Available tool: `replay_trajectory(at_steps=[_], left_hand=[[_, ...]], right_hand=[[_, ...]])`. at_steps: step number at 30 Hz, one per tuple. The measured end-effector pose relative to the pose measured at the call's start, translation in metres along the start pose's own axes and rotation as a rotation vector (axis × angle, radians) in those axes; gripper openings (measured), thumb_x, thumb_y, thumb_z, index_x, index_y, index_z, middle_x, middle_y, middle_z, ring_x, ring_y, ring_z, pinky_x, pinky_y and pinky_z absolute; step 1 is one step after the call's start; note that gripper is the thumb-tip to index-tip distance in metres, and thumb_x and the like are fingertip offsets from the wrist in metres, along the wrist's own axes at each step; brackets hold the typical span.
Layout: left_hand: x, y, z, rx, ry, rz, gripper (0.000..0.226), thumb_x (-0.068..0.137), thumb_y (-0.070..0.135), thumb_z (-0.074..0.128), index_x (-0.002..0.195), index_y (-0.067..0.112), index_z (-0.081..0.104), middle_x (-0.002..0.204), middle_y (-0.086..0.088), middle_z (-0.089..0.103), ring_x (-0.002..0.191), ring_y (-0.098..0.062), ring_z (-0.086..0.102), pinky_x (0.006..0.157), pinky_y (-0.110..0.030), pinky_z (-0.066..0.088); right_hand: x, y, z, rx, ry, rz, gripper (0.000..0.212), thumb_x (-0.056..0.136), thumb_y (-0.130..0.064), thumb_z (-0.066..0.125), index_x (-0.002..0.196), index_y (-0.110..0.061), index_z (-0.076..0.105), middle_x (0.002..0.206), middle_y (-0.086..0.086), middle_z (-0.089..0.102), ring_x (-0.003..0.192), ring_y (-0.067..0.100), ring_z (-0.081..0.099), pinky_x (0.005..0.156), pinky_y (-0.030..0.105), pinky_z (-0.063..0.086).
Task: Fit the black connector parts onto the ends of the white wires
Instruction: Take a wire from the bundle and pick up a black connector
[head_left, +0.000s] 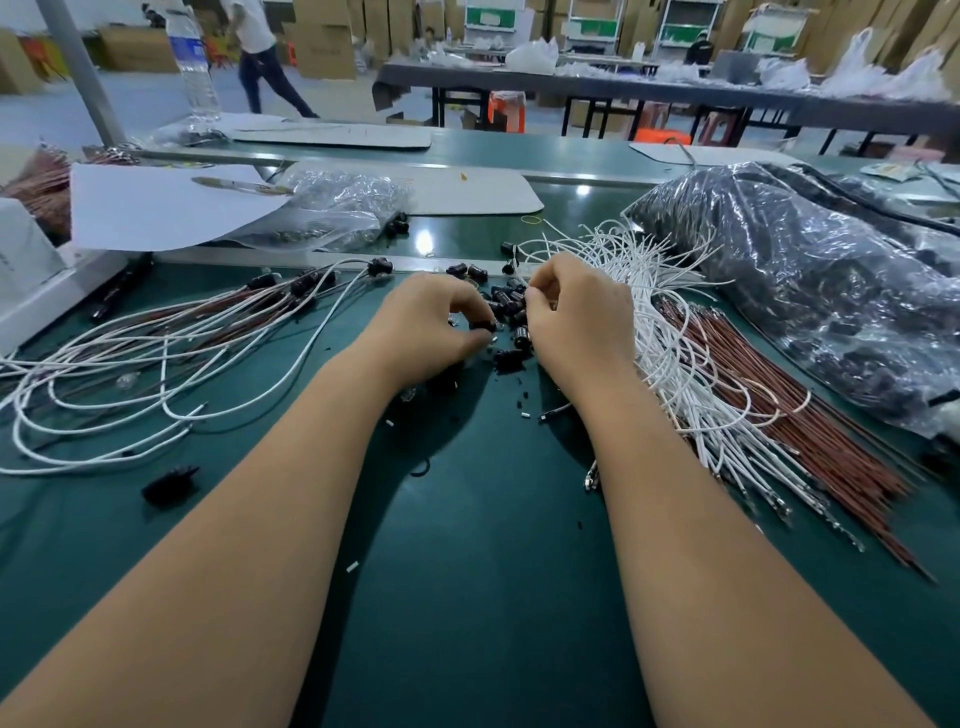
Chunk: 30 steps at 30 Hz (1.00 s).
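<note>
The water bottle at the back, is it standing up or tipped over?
Standing up. The water bottle rises straight from the bench's far edge, its blue label level.

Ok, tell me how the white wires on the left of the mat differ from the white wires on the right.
The left wires lie spread in loose loops; the right wires are bunched in a dense bundle beside the right hand. Several left wires end in black connectors; the right wires' near ends look bare metal. Both lots are white and lie among brown wires on the green mat.

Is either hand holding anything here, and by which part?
The left hand pinches a black connector part by its sides, at the fingertips. The right hand is curled over the loose connectors; what it holds cannot be told.
</note>
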<state>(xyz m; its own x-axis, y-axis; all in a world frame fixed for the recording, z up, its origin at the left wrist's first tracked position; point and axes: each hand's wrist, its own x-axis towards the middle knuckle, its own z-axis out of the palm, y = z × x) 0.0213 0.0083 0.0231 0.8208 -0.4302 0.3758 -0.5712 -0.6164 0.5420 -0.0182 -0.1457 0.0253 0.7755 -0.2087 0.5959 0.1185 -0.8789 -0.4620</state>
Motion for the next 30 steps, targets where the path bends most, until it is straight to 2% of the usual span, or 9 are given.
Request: replay_trajectory(at_steps=[2,4,5,8,10,12,23,27,30], left_hand=[[0.0,0.002,0.001,-0.191,0.09,-0.077,0.019,0.085,0.013,0.069,0.104,0.017,0.068,0.089,0.001,0.066,0.082,-0.01,0.06,0.079,-0.017,0.048],[0.0,0.003,-0.001,-0.402,0.147,-0.155,0.024,0.093,0.013,0.06,0.115,0.021,0.063,0.083,0.0,0.059,0.065,-0.006,0.052,0.061,-0.011,0.044],[0.0,0.003,-0.003,-0.507,0.172,-0.191,0.024,0.095,0.012,0.055,0.114,0.024,0.063,0.083,0.0,0.058,0.064,-0.006,0.05,0.058,-0.012,0.042],[0.001,0.003,-0.009,-0.845,0.247,-0.319,0.021,0.098,0.009,0.051,0.1,0.024,0.066,0.081,0.005,0.069,0.078,-0.007,0.062,0.069,-0.019,0.046],[0.002,0.003,-0.012,-1.08,0.26,-0.375,0.016,0.097,0.007,0.051,0.096,0.017,0.063,0.076,0.005,0.073,0.075,-0.008,0.067,0.068,-0.02,0.049],[0.003,0.002,-0.013,-1.219,0.253,-0.393,0.013,0.097,0.005,0.05,0.095,0.012,0.061,0.075,0.001,0.074,0.07,-0.009,0.068,0.064,-0.019,0.049],[0.005,-0.001,-0.009,-1.229,0.224,-0.411,0.012,0.097,0.006,0.051,0.093,0.01,0.062,0.076,-0.003,0.075,0.068,-0.01,0.068,0.066,-0.018,0.054],[0.005,-0.001,-0.008,-1.195,0.215,-0.405,0.011,0.097,0.005,0.052,0.095,0.01,0.061,0.075,-0.001,0.074,0.069,-0.009,0.068,0.067,-0.018,0.054],[0.005,-0.001,-0.008,-1.174,0.23,-0.41,0.009,0.096,0.005,0.054,0.095,0.01,0.061,0.075,-0.001,0.074,0.069,-0.01,0.068,0.068,-0.019,0.055]], right_hand=[[-0.002,-0.001,0.002,0.028,0.024,-0.012,0.008,0.091,-0.013,0.055,0.088,-0.018,0.06,0.077,-0.003,0.063,0.072,0.015,0.052,0.081,0.025,0.026],[-0.003,-0.003,0.004,0.074,0.046,-0.034,0.006,0.092,-0.013,0.056,0.09,-0.016,0.061,0.072,-0.005,0.061,0.063,0.005,0.046,0.083,0.023,0.025],[-0.004,-0.005,0.005,0.093,0.05,-0.05,0.005,0.092,-0.012,0.057,0.09,-0.015,0.061,0.071,-0.006,0.06,0.062,0.002,0.044,0.082,0.022,0.024],[-0.005,-0.009,0.009,0.128,0.037,-0.112,0.006,0.089,-0.009,0.06,0.088,-0.014,0.061,0.072,-0.004,0.062,0.067,0.012,0.052,0.081,0.022,0.025],[-0.005,-0.009,0.01,0.103,0.021,-0.15,0.01,0.087,-0.005,0.06,0.086,-0.014,0.061,0.071,-0.003,0.062,0.069,0.016,0.054,0.078,0.021,0.022],[-0.006,-0.01,0.011,0.096,0.02,-0.166,0.015,0.084,-0.001,0.059,0.082,-0.015,0.06,0.068,-0.004,0.06,0.067,0.016,0.053,0.077,0.021,0.022],[-0.007,-0.011,0.011,0.072,-0.071,-0.169,0.017,0.084,-0.005,0.059,0.082,-0.021,0.064,0.076,-0.009,0.065,0.076,0.015,0.056,0.079,0.024,0.023],[-0.007,-0.013,0.007,0.104,-0.052,-0.135,0.016,0.084,-0.001,0.058,0.081,-0.015,0.064,0.071,-0.005,0.064,0.071,0.018,0.058,0.088,0.032,0.038],[-0.008,-0.015,0.004,0.131,-0.041,-0.12,0.012,0.085,-0.001,0.058,0.084,-0.011,0.064,0.069,-0.001,0.064,0.068,0.02,0.059,0.087,0.04,0.046]])
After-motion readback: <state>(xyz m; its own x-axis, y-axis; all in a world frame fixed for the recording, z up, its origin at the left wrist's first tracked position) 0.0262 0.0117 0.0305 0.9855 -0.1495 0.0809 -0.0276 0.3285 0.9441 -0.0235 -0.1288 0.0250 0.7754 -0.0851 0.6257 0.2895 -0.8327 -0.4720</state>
